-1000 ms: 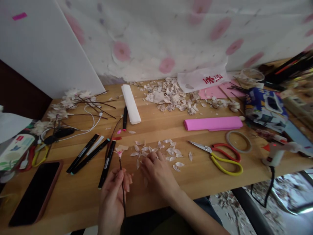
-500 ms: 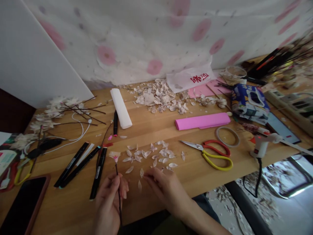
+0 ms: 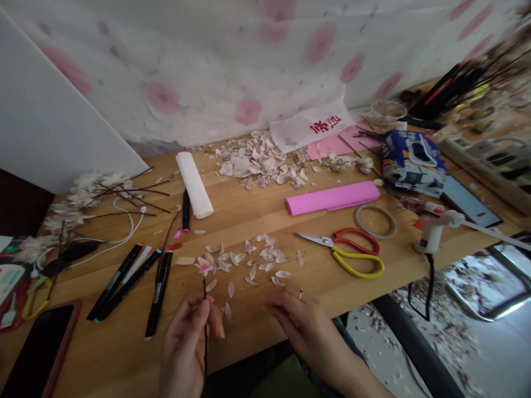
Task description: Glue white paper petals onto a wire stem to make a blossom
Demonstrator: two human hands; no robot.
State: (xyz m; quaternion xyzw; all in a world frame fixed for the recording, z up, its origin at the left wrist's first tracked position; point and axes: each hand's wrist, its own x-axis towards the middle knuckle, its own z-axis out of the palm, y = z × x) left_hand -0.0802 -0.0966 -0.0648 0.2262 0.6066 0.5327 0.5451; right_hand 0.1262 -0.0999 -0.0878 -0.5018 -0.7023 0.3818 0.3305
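Holding: left hand [image 3: 185, 342] curled shut around a dark wire stem [image 3: 204, 326], upright, small blossom [image 3: 203, 269] at its tip.
Spreading: right hand [image 3: 307, 331] open, fingers loosely curved, empty, by the wooden table [image 3: 244, 337] edge.
Lying: pale petals [image 3: 249, 260] at twelve o'clock; red-and-yellow scissors [image 3: 357, 254] at two o'clock.

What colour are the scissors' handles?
The scissors' handles are red and yellow, shown best in the head view.

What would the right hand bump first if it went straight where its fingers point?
The right hand would probably meet the loose pale petal first, though depth is hard to judge.
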